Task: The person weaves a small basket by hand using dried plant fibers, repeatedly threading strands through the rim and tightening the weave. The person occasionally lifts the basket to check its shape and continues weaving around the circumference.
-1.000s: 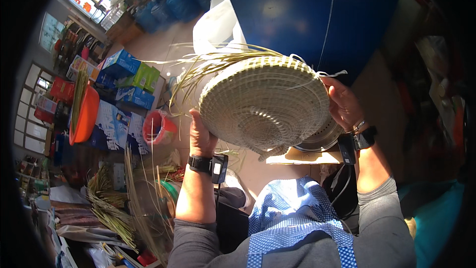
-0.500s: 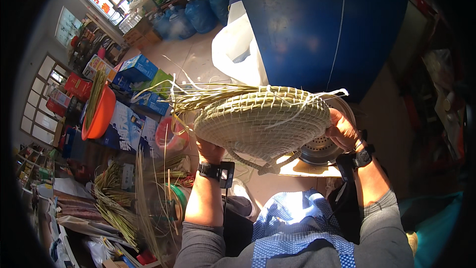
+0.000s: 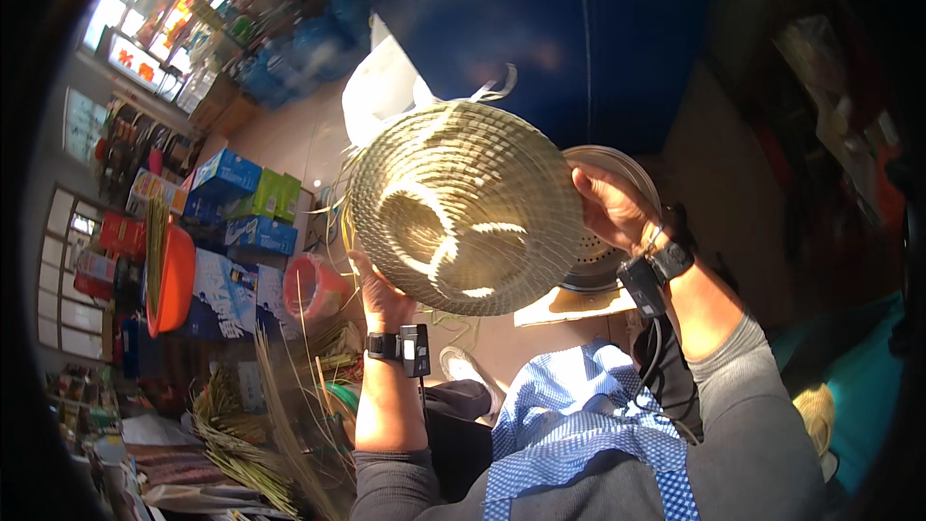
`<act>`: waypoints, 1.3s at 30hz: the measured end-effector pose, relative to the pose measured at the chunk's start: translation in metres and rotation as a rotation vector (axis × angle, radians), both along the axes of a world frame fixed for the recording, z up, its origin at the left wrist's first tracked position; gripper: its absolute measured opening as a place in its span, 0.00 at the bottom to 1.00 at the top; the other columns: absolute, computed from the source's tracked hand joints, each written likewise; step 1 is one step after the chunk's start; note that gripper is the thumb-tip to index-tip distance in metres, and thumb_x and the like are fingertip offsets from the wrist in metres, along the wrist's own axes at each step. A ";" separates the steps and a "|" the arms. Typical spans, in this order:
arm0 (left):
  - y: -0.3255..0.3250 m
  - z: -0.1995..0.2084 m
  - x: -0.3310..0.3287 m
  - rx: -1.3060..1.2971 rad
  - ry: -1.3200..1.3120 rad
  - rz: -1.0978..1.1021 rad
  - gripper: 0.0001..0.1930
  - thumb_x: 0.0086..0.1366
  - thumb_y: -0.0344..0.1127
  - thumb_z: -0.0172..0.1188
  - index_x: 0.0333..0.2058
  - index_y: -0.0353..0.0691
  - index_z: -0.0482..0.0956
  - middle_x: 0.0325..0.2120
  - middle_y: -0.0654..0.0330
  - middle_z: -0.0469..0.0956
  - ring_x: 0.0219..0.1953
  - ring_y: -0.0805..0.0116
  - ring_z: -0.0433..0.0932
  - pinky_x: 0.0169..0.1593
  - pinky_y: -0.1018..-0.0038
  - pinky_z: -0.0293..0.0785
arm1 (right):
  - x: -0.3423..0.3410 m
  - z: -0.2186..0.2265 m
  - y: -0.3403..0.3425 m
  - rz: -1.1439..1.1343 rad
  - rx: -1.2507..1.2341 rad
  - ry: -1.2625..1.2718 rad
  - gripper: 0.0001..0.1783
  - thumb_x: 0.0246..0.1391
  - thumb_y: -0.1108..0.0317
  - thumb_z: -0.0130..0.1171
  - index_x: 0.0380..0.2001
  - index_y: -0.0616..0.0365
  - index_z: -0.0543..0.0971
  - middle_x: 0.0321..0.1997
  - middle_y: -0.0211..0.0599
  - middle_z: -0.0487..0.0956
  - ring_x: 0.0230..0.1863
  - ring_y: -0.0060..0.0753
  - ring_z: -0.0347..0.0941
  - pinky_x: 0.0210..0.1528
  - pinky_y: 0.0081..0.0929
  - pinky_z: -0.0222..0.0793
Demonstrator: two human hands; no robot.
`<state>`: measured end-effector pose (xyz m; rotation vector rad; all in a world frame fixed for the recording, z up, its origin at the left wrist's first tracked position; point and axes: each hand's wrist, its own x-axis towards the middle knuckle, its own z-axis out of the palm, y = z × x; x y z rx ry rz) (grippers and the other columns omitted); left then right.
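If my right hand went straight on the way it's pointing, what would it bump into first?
Most likely the round woven piece, since your right hand is at its right edge with the fingers aimed toward it, though depth is hard to judge.

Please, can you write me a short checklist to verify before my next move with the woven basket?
1. Left hand on the woven basket: ok, at its lower left edge.
2. Right hand on it: ok, at its right edge.
3. Loose straws tucked in: not ok, some stick out at the left.
4. White strip trimmed: not ok, a curled end stands out at the top.
5. Basket free of the metal pan: cannot tell, they overlap in this view.
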<state>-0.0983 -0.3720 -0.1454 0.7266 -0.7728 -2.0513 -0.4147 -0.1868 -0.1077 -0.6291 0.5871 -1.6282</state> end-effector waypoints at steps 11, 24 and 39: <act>-0.022 -0.004 0.007 0.222 -0.152 -0.170 0.38 0.72 0.67 0.36 0.68 0.45 0.61 0.67 0.54 0.64 0.66 0.49 0.65 0.69 0.51 0.60 | -0.015 -0.001 0.000 0.181 0.131 0.026 0.21 0.69 0.68 0.50 0.62 0.55 0.68 0.55 0.35 0.77 0.57 0.33 0.76 0.64 0.40 0.71; -0.013 -0.001 -0.002 0.142 -0.103 -0.154 0.35 0.74 0.63 0.38 0.68 0.43 0.61 0.65 0.56 0.66 0.65 0.54 0.66 0.69 0.55 0.61 | -0.019 -0.008 -0.004 0.078 0.086 -0.036 0.24 0.68 0.65 0.52 0.64 0.58 0.67 0.56 0.37 0.79 0.54 0.32 0.77 0.61 0.38 0.74; -0.004 0.011 -0.001 0.064 0.175 -0.126 0.26 0.71 0.49 0.56 0.61 0.38 0.71 0.59 0.56 0.75 0.63 0.62 0.70 0.67 0.61 0.64 | -0.040 -0.022 -0.012 0.046 -0.014 -0.109 0.17 0.69 0.61 0.50 0.52 0.62 0.76 0.52 0.37 0.80 0.54 0.28 0.75 0.62 0.31 0.70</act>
